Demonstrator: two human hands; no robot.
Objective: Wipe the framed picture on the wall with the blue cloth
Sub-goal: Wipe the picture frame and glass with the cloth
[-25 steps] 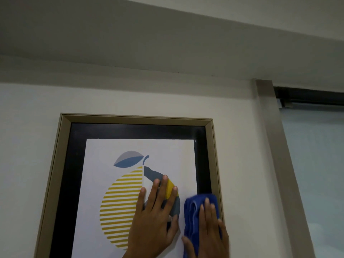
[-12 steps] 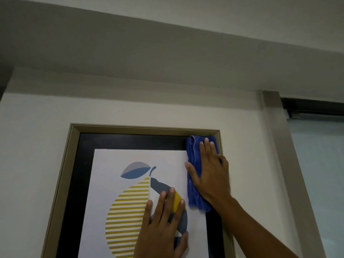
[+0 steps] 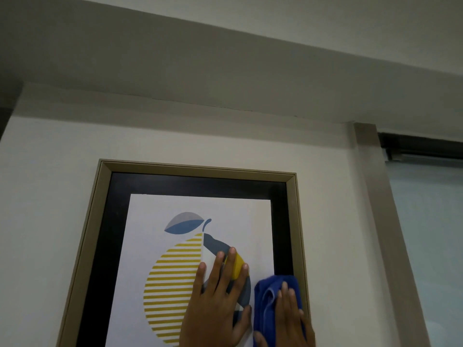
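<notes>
The framed picture (image 3: 105,191) hangs on the white wall: a beige frame, a black mat and a print of a striped yellow fruit with a blue leaf. My left hand (image 3: 218,306) lies flat on the print, fingers spread, near the bottom of the view. To its right, my right hand (image 3: 290,321) presses the folded blue cloth (image 3: 268,294) against the right side of the picture, over the black mat and the inner edge of the frame. The bottom of the picture and both wrists are cut off by the view's lower edge.
A beige door or window post (image 3: 375,196) runs down the wall right of the picture, with a frosted pane (image 3: 431,234) beyond it and a dark rail (image 3: 421,144) above. A ceiling beam (image 3: 225,71) overhangs the wall.
My right hand has slid the blue cloth down the right side of the picture from the top right corner to near the lower edge of view. My left hand stays flat on the print.
</notes>
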